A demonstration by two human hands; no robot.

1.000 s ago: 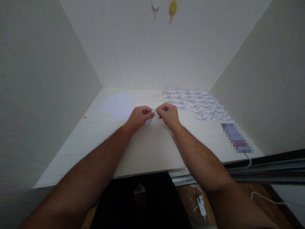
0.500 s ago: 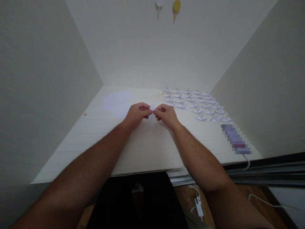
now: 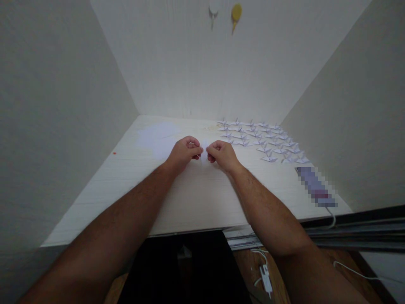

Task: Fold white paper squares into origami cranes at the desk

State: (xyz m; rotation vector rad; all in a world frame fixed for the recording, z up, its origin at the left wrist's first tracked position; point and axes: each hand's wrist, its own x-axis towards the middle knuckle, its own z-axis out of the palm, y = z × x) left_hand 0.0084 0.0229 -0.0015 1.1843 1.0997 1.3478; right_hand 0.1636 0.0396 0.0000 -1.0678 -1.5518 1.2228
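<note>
My left hand (image 3: 183,153) and my right hand (image 3: 223,155) meet over the middle of a pale wooden desk (image 3: 196,198). Both pinch a small white folded paper piece (image 3: 204,153) between thumb and fingers, one hand on each side. The piece is mostly hidden by my fingers. Several finished white paper cranes (image 3: 262,139) stand in rows to the right, beyond my right hand.
A stack of white paper sheets (image 3: 157,136) lies at the back left of the desk. A pixelated flat object (image 3: 314,186) with a white cable rests near the right front corner. Walls close in on three sides. White and yellow items (image 3: 223,12) hang on the far wall.
My hands have drawn closer together around the folded paper piece and shifted slightly. The view has tilted a little.
</note>
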